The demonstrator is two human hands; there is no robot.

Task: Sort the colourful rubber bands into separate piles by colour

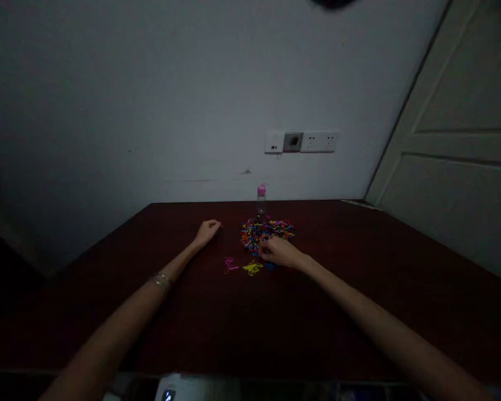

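Many small multicoloured bands or clips lie in a pile (262, 229) on the dark red table. My right hand (275, 250) is at the pile's near edge, fingers curled down and together; what they pinch, if anything, is too small to make out. Just in front of the pile lie a small pink group (230, 265), a yellow group (253, 268) and a blue bit (270, 266) partly under my right hand. My left hand (207, 230) rests on the table left of the pile, its fingers curled in, their tips hard to see.
A clear bottle with a pink cap (261, 199) stands behind the pile, near the wall. Sockets (301, 142) are on the wall above. A panelled door (455, 150) is at the right. Pale objects show below the table's front edge (234, 377).
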